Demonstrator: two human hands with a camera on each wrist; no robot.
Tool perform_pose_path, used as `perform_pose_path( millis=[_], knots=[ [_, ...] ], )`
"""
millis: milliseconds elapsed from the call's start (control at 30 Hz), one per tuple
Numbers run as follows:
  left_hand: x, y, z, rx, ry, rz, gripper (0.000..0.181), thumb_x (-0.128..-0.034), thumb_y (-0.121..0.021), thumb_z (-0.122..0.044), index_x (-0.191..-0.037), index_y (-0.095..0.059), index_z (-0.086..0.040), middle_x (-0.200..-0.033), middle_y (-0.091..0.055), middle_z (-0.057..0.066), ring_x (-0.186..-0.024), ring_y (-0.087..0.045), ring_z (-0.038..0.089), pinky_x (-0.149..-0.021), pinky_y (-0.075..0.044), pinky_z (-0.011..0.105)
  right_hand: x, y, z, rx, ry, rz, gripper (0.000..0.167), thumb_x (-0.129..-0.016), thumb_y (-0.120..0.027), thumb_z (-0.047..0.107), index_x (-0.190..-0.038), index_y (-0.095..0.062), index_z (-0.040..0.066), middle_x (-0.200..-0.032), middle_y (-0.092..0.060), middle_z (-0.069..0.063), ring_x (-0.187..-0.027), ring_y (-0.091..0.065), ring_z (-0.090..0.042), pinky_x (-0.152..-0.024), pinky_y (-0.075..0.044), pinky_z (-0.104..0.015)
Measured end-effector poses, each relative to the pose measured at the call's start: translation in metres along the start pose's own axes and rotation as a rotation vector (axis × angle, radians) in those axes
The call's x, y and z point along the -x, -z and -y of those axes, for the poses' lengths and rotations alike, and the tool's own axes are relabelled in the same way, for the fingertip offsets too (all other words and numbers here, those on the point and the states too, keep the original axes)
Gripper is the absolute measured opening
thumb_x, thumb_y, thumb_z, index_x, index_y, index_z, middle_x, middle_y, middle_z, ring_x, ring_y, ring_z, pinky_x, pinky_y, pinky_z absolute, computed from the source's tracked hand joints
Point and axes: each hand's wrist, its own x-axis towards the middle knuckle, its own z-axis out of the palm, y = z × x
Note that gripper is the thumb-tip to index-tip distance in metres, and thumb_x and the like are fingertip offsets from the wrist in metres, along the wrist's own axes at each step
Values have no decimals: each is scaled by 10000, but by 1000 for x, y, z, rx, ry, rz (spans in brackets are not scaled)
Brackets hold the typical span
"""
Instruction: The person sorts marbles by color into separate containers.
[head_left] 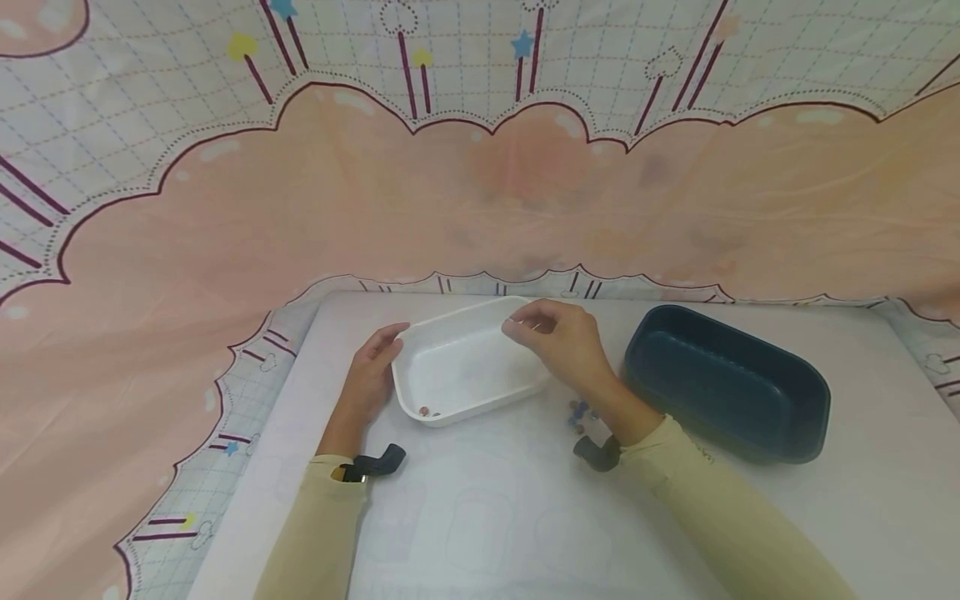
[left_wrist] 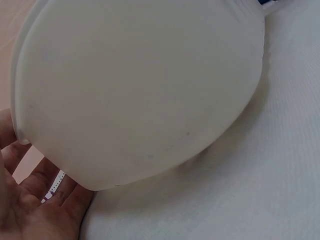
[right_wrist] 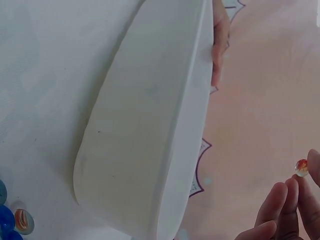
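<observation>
A white rectangular tub (head_left: 465,362) stands in the middle of the table in the head view. At its left end my left hand (head_left: 367,379) grips the rim; the left wrist view shows those fingers (left_wrist: 42,180) at the tub's edge. Over the tub's right end, my right hand (head_left: 566,346) pinches a clear marble with orange-red inside (right_wrist: 301,167) between thumb and fingertips. Small marbles (head_left: 424,411) lie inside the tub, at its near left corner. Several blue and clear marbles (head_left: 579,413) rest on the table below my right wrist, partly hidden in the head view.
A dark blue tub (head_left: 731,379) sits to the right of my right forearm. White cloth covers the table (head_left: 480,517). Behind it hangs a patterned pink and white curtain (head_left: 450,200).
</observation>
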Motion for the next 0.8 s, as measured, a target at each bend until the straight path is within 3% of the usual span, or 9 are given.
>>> perform_pose_path(
  millis=[433,800],
  knots=[
    [1,0,-2,-21,9,6,411,-1078,-506,-314,-1461,-529,-166,-1553,-496,16,-1446,-469,207,-1203,-415,379,-2,-1,-4,0,19,-13,180,-896,-772,372,-1022,-772,244,-980,-745,23,-930,-645,-192,-739,-539,-323],
    [0,-1,-2,21,25,4,405,-1080,-500,-273,-1465,-521,-151,-1559,-486,33,-1446,-466,219,-1205,-412,355,0,1,-10,-9,-24,-12,177,-901,-772,380,-1025,-762,253,-1004,-738,28,-975,-639,-204,-781,-571,-343]
  ],
)
